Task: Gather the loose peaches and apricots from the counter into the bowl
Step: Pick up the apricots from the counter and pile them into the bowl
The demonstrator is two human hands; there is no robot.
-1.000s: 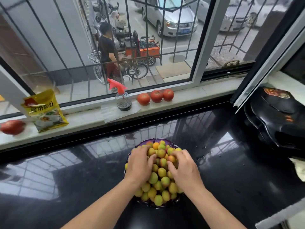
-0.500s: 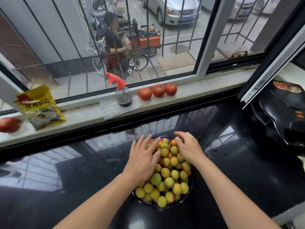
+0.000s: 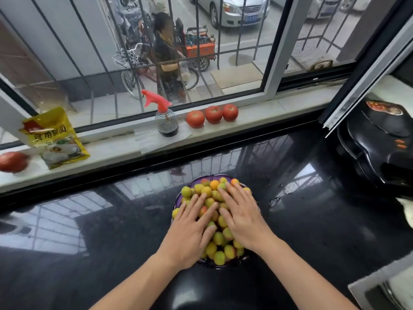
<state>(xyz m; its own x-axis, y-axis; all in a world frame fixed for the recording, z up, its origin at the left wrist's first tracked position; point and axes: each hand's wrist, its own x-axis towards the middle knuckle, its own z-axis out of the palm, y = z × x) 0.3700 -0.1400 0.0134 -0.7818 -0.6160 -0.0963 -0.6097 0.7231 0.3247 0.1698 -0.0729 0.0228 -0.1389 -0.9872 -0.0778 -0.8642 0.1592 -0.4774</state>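
Pressing flat on the fruit pile (image 3: 218,239), both hands lie palm-down with fingers straight and spread, gripping nothing. Left hand (image 3: 192,229) covers the near-left part of the bowl (image 3: 178,201), right hand (image 3: 242,217) the right part, thumbs nearly meeting over the middle. Likely reason: heap is mounded above the rim, so flat palms steady it and stop fruit rolling off. Small yellow-green and orange fruits fill the purple bowl, which sits on the glossy black desk (image 3: 100,242) directly ahead of the person. No loose fruit visible on the desk around the bowl, so gathering looks about done; risk is a fruit slipping over the rim when the hands lift.

Right of the bowl, small wet patches on the desk; farther right, a black lidded appliance (image 3: 380,142) with a red label, text unreadable.

Beyond the bowl, on the windowsill (image 3: 257,121): spray bottle (image 3: 166,119) with red trigger standing on white paper, three tomatoes (image 3: 212,114) just right of it, yellow packet (image 3: 54,138) far left, leaning, with Chinese writing reading roughly "食用…面", and another red fruit (image 3: 12,161) at the left edge, blurred.

Past the barred window: street, a person with a bicycle, parked car, plate unreadable.
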